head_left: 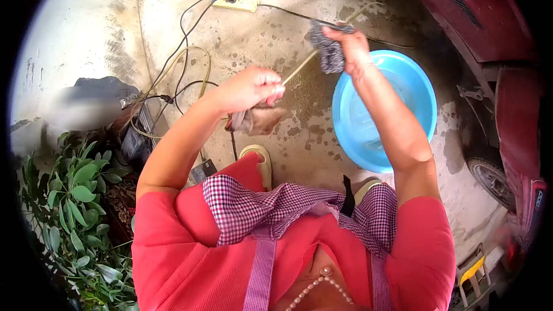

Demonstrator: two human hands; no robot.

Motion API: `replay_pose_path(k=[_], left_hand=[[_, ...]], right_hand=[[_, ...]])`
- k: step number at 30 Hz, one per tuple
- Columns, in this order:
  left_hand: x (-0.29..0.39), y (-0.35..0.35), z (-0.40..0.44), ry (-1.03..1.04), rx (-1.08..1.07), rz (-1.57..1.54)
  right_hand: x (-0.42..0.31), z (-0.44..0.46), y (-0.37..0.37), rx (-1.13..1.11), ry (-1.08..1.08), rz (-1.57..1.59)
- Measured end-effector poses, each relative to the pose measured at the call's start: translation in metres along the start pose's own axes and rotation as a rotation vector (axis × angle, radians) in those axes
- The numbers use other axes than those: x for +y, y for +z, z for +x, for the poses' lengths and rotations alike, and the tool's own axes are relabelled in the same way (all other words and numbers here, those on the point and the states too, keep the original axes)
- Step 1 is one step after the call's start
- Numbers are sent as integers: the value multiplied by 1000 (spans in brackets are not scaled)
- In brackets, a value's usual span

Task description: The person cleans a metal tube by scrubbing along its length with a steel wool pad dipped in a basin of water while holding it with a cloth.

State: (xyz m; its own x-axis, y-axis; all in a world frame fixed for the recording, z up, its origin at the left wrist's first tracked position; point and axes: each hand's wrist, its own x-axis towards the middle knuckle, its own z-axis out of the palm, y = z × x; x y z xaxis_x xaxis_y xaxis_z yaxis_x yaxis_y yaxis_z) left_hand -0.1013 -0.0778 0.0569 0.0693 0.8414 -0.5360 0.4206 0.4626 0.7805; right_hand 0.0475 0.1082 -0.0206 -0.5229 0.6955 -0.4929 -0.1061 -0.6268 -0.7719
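My left hand (253,89) is closed around a pale yellowish cable (300,69), fingers pinched together. Below that hand hangs a blurred grey-brown cloth (259,121); whether the hand also grips it I cannot tell. A crumpled dark grey speckled cloth (328,52) is in my right hand (352,46), closed on it. The cable runs from my left hand up to this cloth and comes out beyond it. Under my right forearm stands a light blue basin (341,132) with some water in it.
On the wet-spotted concrete floor lies a power strip (239,3) with black cords (184,34) and loops of the pale cable. A dark red vehicle (489,29) stands on the right. Leafy plants (80,207) fill the lower left, near a dark stone-like object (106,87).
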Motion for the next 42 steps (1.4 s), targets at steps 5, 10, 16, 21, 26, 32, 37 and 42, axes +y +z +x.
replay_pose_path(k=[5, 10, 16, 21, 26, 32, 37, 42], left_hand=[[-22, -17, -30, 65, -35, 161], [-23, -34, -95, -147, -21, 48], [-64, -57, -131, -404, 239, -163], [-240, -130, -215, -776, 454, 316], [-162, -119, -128, -632, 565, 834], [-14, -50, 7, 59, 413, 431], [-20, -27, 37, 35, 96, 153], [-36, -18, -3, 69, 126, 155]], right_hand=[[-1, 44, -64, 200, -68, -27], [-37, 85, -173, 486, -101, 77], [-78, 91, -197, 485, -56, 208], [-43, 112, -224, 299, -61, 441], [-24, 49, -78, 336, -144, 287], [8, -14, 22, 111, 4, 212], [29, -27, 43, 9, 52, 278], [2, 36, -42, 281, -43, 188]])
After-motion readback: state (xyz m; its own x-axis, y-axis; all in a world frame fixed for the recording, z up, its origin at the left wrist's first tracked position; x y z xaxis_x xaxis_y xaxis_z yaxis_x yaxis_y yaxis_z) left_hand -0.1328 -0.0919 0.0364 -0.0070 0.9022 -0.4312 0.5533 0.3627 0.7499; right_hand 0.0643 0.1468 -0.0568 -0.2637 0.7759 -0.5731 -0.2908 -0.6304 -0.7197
